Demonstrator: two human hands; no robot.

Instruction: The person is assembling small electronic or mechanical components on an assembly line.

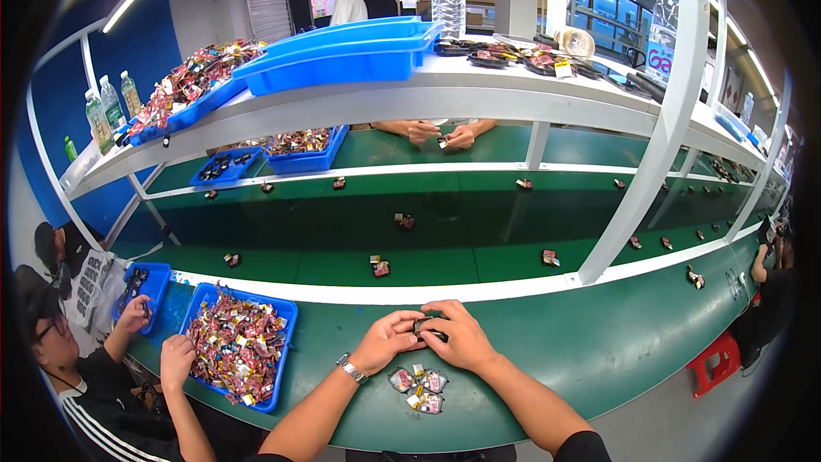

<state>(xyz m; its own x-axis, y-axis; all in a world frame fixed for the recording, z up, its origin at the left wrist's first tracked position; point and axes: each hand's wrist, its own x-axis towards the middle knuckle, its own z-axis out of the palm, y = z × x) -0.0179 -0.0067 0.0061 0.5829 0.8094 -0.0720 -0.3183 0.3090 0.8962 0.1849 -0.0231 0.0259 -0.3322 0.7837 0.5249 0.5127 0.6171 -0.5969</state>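
Over the near part of the green worktable (342,376), my left hand (383,344) and my right hand (462,339) meet with fingers closed around a small black object (420,326). My fingers cover most of it, so its exact kind is hidden. A silver watch circles my left wrist. Just below my hands, towards me, lies a small cluster of dark items with red-and-white labels and yellow-white tags (416,388). To the left stands a blue tray (291,325) heaped with small red and yellow packets (238,346).
A co-worker's hand (177,359) is beside the tray; a smaller blue tray (154,282) lies behind. Beyond a white frame rail (359,293), small packets sit spaced along a green conveyor surface (479,231). Overhead, a white shelf (479,90) carries blue trays and bottles. Another person's hands (460,136) work opposite.
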